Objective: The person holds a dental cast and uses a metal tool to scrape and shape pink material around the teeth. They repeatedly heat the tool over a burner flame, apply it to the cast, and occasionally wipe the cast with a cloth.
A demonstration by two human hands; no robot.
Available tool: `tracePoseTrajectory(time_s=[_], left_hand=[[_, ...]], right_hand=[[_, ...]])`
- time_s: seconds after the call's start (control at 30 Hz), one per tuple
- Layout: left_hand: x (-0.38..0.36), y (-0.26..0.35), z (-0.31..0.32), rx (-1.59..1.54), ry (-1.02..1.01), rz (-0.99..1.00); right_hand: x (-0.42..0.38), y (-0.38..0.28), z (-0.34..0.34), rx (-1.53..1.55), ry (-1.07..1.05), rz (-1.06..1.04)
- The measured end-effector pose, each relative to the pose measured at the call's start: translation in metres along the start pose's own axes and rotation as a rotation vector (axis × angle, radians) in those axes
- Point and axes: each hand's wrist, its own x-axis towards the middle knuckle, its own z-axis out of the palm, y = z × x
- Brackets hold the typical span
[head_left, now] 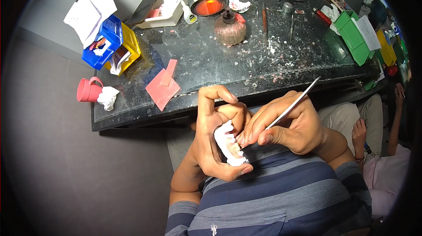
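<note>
A white plaster dental cast (pixel 225 144) rests in my left hand (pixel 207 137), its fingers curled round it in front of my striped shirt. My right hand (pixel 296 124) grips a slim metal dental carver (pixel 295 103) like a pen. The carver's upper end points up and right; its working tip is by the teeth of the cast, partly hidden by my fingers. Fingers of the right hand touch or nearly touch the cast's inner side. Nearest on the bench lie two pink wax sheets (pixel 161 92).
The dark bench (pixel 198 60) carries a spirit burner (pixel 229 32), a white tray (pixel 169 12), a red-handled knife (pixel 264 23) and a green bin (pixel 357 38). Blue (pixel 115 32) and yellow (pixel 132 47) bins and a red mug (pixel 88 90) stand left. Another person's hand (pixel 359 133) is at right.
</note>
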Motion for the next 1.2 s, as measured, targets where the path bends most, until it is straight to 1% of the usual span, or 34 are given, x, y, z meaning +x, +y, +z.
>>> tracePoseTrajectory(time_s=[0.17,0.27,0.37,0.43,0.47,0.57,0.63,0.67,0.7,0.77,0.8,0.83,0.87,0.9,1.0,1.03,1.07,1.1,1.17,1.2], left_hand=[[-0.001,0.0,0.001,0.014,-0.012,0.002],[-0.002,0.001,0.002,-0.01,0.016,-0.024],[-0.002,0.0,-0.001,0.006,-0.015,-0.015],[-0.002,-0.001,-0.002,0.011,-0.02,-0.016],[-0.002,-0.001,-0.002,0.011,-0.02,-0.016],[0.0,-0.003,-0.001,-0.019,-0.005,0.017],[0.003,-0.006,-0.004,0.025,-0.032,0.123],[0.003,-0.005,-0.003,0.025,-0.032,0.123],[0.003,-0.004,-0.002,0.141,0.012,0.163],[0.0,-0.007,-0.001,0.332,0.118,0.271],[-0.001,-0.008,-0.002,0.483,0.147,0.325],[-0.002,-0.009,-0.002,0.634,0.177,0.378],[-0.003,-0.007,-0.003,0.779,0.157,0.426],[-0.006,-0.006,-0.002,0.868,0.161,0.433],[-0.008,-0.01,-0.002,0.843,0.181,0.47],[-0.004,-0.013,-0.002,0.819,0.2,0.58],[-0.002,-0.014,-0.002,0.794,0.218,0.689],[-0.002,-0.014,-0.002,0.794,0.218,0.689],[-0.004,-0.014,-0.001,0.799,0.256,0.7],[-0.006,-0.012,-0.004,0.8,0.257,0.7]], right_hand=[[-0.001,0.003,-0.002,0.051,-0.019,0.003],[-0.002,0.005,-0.002,0.114,-0.018,0.047],[-0.001,0.004,-0.002,0.141,-0.021,0.07],[-0.001,0.002,-0.002,0.139,-0.02,0.166],[0.0,0.001,-0.003,0.138,-0.02,0.166],[0.0,-0.001,-0.005,0.192,-0.029,0.222],[-0.001,-0.002,-0.005,0.434,0.059,0.299],[-0.001,0.0,-0.006,0.45,0.085,0.273],[-0.001,0.003,-0.007,0.45,0.084,0.273],[0.0,0.01,-0.009,0.33,0.207,0.005],[0.002,0.018,-0.015,0.271,0.199,-0.13],[0.0,0.019,-0.019,0.249,0.249,-0.148],[-0.003,0.015,-0.021,0.212,0.28,-0.146],[-0.005,0.01,-0.022,0.174,0.311,-0.144],[-0.009,0.004,-0.02,0.168,0.314,-0.187],[-0.011,0.003,-0.017,0.154,0.311,-0.205],[-0.012,0.003,-0.011,0.033,0.358,-0.238],[-0.007,0.009,-0.01,-0.111,0.317,-0.379],[-0.008,-0.004,-0.004,-0.377,0.273,-0.361],[-0.01,-0.011,-0.004,-0.502,0.196,-0.368]])
